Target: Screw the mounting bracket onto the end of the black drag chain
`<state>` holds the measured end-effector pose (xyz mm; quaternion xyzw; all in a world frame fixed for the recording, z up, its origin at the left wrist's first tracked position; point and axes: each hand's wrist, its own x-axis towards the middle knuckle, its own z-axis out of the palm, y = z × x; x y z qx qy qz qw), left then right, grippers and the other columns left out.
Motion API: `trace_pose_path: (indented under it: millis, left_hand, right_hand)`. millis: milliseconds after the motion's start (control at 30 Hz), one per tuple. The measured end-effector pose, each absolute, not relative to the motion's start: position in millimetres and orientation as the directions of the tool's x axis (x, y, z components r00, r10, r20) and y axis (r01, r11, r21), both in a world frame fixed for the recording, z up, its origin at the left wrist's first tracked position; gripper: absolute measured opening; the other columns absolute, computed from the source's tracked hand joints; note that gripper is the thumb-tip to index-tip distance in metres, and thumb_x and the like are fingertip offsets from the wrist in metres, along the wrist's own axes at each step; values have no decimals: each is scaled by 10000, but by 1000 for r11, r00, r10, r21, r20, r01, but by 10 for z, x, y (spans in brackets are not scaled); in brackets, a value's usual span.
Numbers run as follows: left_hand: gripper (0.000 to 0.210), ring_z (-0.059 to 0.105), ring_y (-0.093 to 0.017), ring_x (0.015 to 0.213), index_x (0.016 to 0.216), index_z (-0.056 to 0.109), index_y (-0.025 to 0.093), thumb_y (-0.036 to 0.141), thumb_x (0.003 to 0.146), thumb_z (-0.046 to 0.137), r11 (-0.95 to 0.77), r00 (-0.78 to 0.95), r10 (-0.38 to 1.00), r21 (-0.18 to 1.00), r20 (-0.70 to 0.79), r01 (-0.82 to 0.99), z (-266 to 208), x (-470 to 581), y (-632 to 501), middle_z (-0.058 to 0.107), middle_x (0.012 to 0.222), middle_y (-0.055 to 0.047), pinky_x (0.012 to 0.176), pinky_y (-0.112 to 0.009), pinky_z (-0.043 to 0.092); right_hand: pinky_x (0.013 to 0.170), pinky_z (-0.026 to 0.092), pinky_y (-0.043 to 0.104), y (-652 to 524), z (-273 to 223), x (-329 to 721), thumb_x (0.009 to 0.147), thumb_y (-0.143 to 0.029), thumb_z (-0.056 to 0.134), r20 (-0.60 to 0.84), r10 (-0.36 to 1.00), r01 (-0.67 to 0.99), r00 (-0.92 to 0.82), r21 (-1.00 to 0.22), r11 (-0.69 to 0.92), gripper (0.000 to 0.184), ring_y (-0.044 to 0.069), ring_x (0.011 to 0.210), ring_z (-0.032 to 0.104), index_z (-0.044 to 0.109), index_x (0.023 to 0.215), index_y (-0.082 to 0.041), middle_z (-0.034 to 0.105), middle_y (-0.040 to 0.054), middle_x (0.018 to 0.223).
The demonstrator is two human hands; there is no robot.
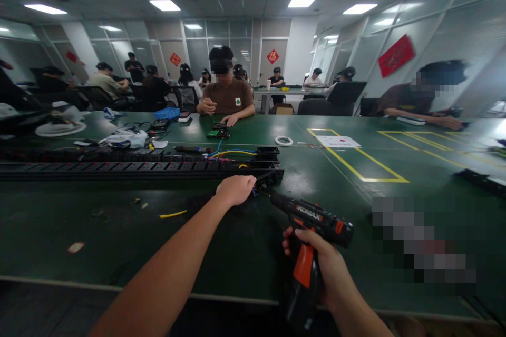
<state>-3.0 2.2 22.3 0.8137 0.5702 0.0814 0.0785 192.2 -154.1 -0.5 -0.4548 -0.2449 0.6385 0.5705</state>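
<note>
My right hand [322,255] is wrapped round the grip of a black and orange cordless drill [312,218]. The drill points left, and its thin bit reaches the small black end piece [265,183]; whether the tip touches a screw is too small to tell. My left hand [236,190] is closed on that end piece, its fingers largely hidden from view. Just behind it lies a long black power strip [138,169]. Blue and yellow wires [233,152] run to black end parts [269,151] beyond it.
A yellow wire scrap [173,214] lies on the green table. Farther back are a tape roll [283,140], a paper sheet [338,141] by yellow tape outlines, and a blue basket [166,113]. A person [227,89] handles a green circuit board [219,130] opposite. A blurred patch covers something at right.
</note>
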Motion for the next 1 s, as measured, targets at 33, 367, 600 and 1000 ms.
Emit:
trace_pose_path:
  millis: [33, 367, 600, 1000]
  left_hand:
    - [594, 644, -260, 966, 1032, 664, 301, 523, 960, 118, -333, 333, 942, 219, 42, 917, 229, -28, 13, 699, 1078, -54, 783, -361, 463]
    - [575, 653, -261, 919, 1025, 649, 302, 535, 955, 128, -321, 313, 947, 201, 69, 926, 200, -26, 1, 704, 1032, -56, 763, -368, 466]
    - [560, 650, -265, 935, 1094, 643, 321, 542, 952, 149, -310, 302, 951, 202, 73, 929, 208, -8, -25, 701, 1051, -59, 775, -374, 469]
    - [581, 656, -271, 935, 1169, 630, 330, 591, 936, 166, -278, 267, 960, 243, 80, 929, 222, 25, -30, 698, 1076, -64, 770, -373, 477]
  right_hand:
    - [623, 531, 285, -1542, -5, 1924, 688, -251, 720, -306, 950, -505, 63, -831, -234, 141, 185, 663, 645, 726, 740, -121, 712, 66, 725]
    - [596, 515, 273, -1546, 19, 1928, 703, -248, 705, -336, 939, -490, 66, -831, -263, 144, 173, 610, 631, 719, 736, -109, 705, 68, 695]
    - [649, 546, 284, -1521, 9, 1955, 731, -261, 709, -352, 936, -545, -20, -781, -305, 162, 193, 668, 677, 720, 790, -111, 732, 89, 751]
    - [697, 570, 387, -1591, 70, 1983, 807, -373, 688, -364, 917, -538, -164, -746, -392, 310, 246, 755, 724, 635, 1003, -139, 755, 163, 930]
